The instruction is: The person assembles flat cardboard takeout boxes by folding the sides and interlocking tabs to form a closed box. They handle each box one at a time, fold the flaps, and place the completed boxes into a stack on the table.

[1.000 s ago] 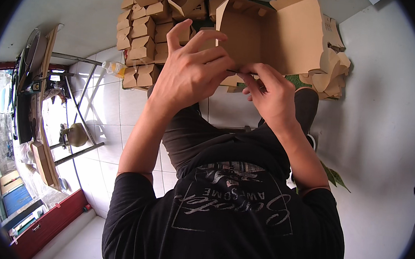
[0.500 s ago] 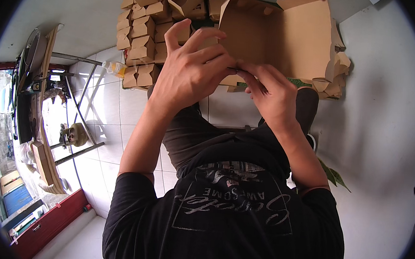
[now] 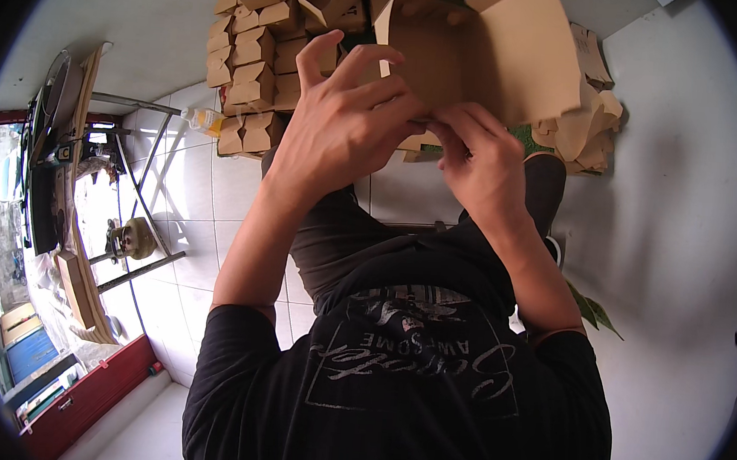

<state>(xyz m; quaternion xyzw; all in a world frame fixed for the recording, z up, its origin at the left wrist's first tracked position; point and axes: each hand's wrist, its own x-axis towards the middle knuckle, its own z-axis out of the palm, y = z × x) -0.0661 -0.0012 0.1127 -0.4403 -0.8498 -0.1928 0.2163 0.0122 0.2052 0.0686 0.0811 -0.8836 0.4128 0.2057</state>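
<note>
A brown cardboard box (image 3: 530, 57) with its lid raised stands in front of me at the upper middle. My left hand (image 3: 345, 130) is at its near left edge. The thumb side is pressed toward the cardboard while a couple of fingers stay bent and lifted. My right hand (image 3: 485, 157) pinches the near edge of the same box, its fingertips almost meeting those of the left. The exact spot under the fingertips is hidden by the hands.
Several small folded brown boxes (image 3: 255, 48) are stacked at the upper left. Flattened cardboard pieces (image 3: 587, 130) lie to the right over something green. A bottle with yellow liquid (image 3: 203, 121) stands left of the stack. A metal-legged table frame (image 3: 145, 184) is farther left.
The box has tilted and turned, its lid panel swinging up and leftward. My right hand's fingers have shifted slightly along the near edge; the left hand has hardly moved.
</note>
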